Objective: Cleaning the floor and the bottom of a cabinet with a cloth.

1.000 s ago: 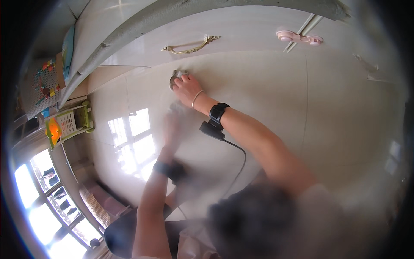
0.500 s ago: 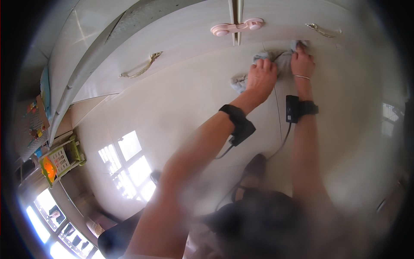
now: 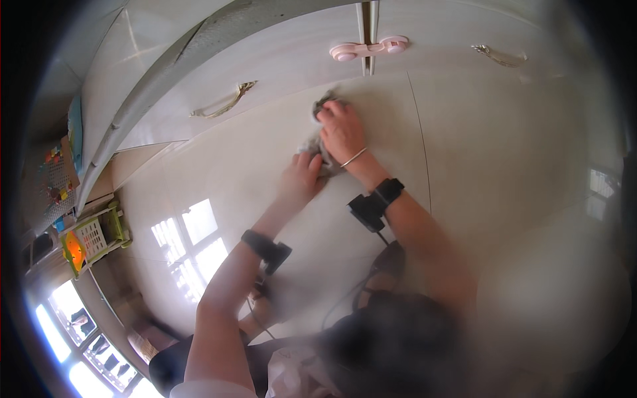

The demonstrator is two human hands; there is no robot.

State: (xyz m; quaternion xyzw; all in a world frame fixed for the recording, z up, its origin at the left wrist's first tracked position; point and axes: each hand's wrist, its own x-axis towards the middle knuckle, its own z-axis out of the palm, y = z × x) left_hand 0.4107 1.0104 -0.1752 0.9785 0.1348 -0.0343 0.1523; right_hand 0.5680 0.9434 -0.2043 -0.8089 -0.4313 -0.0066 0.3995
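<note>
A crumpled grey cloth [image 3: 329, 167] lies on the pale tiled floor [image 3: 491, 152], close to the base of white cabinet doors. My right hand [image 3: 342, 132] is closed on the upper part of the cloth, fingers bent, a bangle at the wrist. Below and left of it, my left hand [image 3: 302, 176], slightly blurred, grips the lower part with curled fingers. Both wrists carry black strapped devices [image 3: 368, 211] with cables. Part of the cloth is hidden under my hands.
Above are cabinet handles [image 3: 222, 106] and a pink lock [image 3: 368, 50] across the doors. At the left stand a green-and-white rack [image 3: 93, 239] with an orange item [image 3: 73, 251] and a board [image 3: 56, 172] with colourful pieces. A bright window [image 3: 86, 338] shows at lower left.
Since half a second ago both hands have moved left with the cloth, my left one also lower. A second ago my right hand was further left in the view.
</note>
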